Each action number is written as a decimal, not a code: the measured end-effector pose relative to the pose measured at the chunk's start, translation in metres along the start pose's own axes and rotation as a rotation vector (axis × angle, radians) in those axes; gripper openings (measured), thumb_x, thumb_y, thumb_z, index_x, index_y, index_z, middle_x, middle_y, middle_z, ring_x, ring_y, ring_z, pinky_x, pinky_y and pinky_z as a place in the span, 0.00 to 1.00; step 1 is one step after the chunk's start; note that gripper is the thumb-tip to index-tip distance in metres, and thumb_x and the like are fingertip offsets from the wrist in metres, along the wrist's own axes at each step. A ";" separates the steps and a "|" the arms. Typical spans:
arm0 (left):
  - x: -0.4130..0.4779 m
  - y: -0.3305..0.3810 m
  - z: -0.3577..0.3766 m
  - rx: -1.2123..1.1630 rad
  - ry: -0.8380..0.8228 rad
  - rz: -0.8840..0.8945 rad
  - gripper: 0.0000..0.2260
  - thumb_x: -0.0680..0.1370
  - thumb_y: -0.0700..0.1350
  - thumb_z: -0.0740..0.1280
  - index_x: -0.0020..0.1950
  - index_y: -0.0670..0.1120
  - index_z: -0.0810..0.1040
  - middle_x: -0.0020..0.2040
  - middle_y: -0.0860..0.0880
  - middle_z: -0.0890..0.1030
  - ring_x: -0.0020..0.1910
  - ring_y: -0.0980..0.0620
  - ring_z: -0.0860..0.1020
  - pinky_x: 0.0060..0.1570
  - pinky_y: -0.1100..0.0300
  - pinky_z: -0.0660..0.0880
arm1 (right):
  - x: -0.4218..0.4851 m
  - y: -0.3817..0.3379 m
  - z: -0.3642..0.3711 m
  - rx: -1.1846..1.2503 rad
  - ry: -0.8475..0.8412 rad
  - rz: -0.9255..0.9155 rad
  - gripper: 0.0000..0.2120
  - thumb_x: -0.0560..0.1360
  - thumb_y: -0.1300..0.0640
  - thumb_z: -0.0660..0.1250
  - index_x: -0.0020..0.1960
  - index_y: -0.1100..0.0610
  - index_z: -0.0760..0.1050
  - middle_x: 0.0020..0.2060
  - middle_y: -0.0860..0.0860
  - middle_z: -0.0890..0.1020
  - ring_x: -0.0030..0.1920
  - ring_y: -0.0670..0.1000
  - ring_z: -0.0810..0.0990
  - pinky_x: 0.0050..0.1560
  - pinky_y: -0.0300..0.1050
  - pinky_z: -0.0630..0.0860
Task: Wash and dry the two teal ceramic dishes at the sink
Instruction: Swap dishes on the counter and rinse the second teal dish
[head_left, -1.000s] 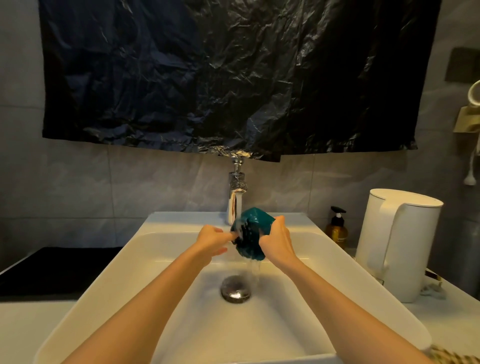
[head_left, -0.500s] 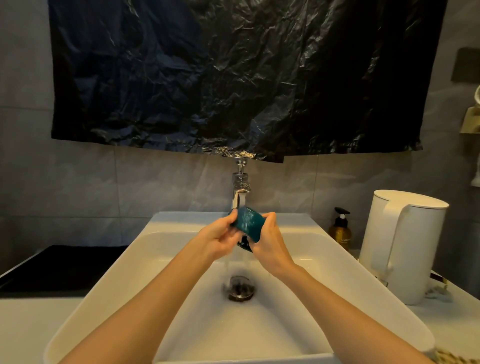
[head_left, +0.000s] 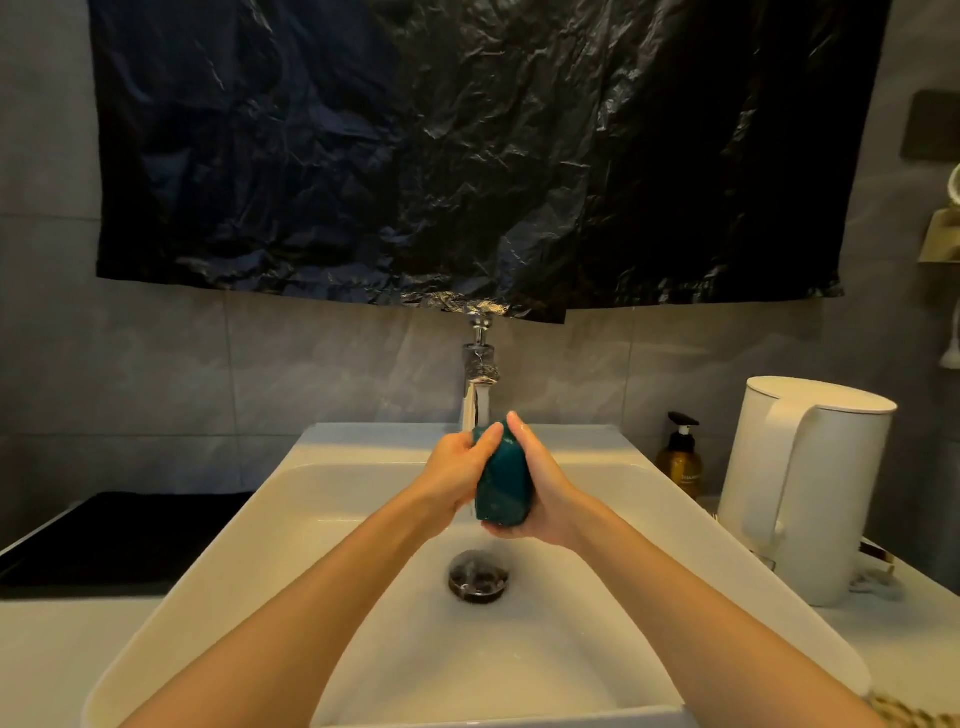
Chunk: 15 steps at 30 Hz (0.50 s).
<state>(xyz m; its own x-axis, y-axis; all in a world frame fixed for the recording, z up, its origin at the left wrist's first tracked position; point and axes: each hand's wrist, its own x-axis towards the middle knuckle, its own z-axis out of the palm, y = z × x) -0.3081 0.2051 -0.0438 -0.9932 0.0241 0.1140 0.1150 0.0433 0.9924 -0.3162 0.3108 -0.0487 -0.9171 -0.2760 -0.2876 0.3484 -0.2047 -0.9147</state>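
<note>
While water ran from the faucet (head_left: 479, 374), both hands, left hand (head_left: 457, 470) and right hand (head_left: 540, 491), gripped the teal dish (head_left: 504, 483) between them above the sink (head_left: 322, 499); kettle (head_left: 802, 488) stood right.

Glossy teal ceramic dish (head_left: 503, 480), chrome faucet (head_left: 479, 384)

This looks like a home bathroom or washroom: a white rectangular basin (head_left: 332, 499) set in a pale counter, a chrome tap (head_left: 479, 384) running against grey wall tiles (head_left: 311, 364), and a pump bottle (head_left: 679, 460) beside it. A white electric kettle (head_left: 802, 483) stands on the counter, and black plastic sheeting (head_left: 467, 156) hangs above the tap.
</note>
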 end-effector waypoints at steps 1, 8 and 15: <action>-0.001 -0.004 0.004 0.036 0.021 0.017 0.15 0.80 0.54 0.58 0.56 0.44 0.75 0.52 0.44 0.80 0.53 0.47 0.78 0.50 0.55 0.78 | -0.001 0.002 0.001 0.016 0.021 0.017 0.26 0.71 0.34 0.63 0.52 0.56 0.75 0.47 0.57 0.80 0.50 0.55 0.77 0.55 0.52 0.75; -0.002 -0.009 0.003 -0.031 -0.180 -0.028 0.11 0.80 0.48 0.61 0.61 0.46 0.73 0.58 0.42 0.77 0.58 0.46 0.76 0.54 0.53 0.78 | 0.000 -0.003 -0.003 0.143 0.120 0.093 0.25 0.68 0.38 0.65 0.52 0.58 0.76 0.46 0.59 0.80 0.49 0.57 0.77 0.47 0.51 0.77; 0.003 -0.010 0.010 -0.112 0.066 -0.118 0.15 0.80 0.55 0.59 0.58 0.46 0.73 0.54 0.43 0.78 0.53 0.46 0.78 0.52 0.52 0.78 | 0.001 0.007 0.010 0.027 0.115 0.012 0.25 0.73 0.36 0.59 0.50 0.58 0.75 0.43 0.57 0.78 0.45 0.54 0.76 0.47 0.49 0.76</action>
<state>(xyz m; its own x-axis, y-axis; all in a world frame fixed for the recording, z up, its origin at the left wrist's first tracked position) -0.3119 0.2146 -0.0540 -0.9992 -0.0404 -0.0040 -0.0012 -0.0693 0.9976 -0.3131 0.2994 -0.0526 -0.9283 -0.1692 -0.3310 0.3636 -0.2272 -0.9034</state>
